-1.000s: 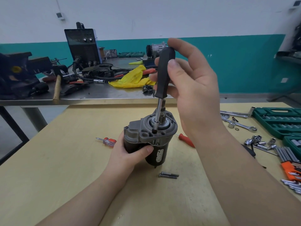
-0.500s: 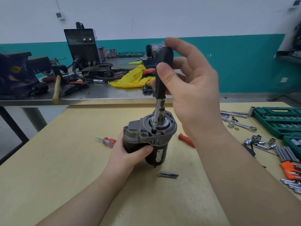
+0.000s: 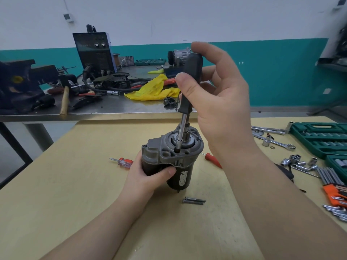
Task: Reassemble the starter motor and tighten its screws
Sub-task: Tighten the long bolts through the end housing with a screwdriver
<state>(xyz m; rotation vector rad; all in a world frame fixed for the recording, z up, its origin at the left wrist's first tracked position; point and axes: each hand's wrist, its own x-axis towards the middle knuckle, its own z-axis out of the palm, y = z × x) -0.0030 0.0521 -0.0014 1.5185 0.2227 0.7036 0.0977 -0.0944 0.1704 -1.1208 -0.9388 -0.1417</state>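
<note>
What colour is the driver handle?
Black, clearest in the head view: driver handle, held by the right hand.

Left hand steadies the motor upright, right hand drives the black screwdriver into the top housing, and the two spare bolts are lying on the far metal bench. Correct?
Not quite. The head view shows the two bolts on the wooden table, just in front of the motor, not on the far bench. The rest holds: the left hand grips the upright motor and the right hand holds the black screwdriver, tip in the top housing.
</note>
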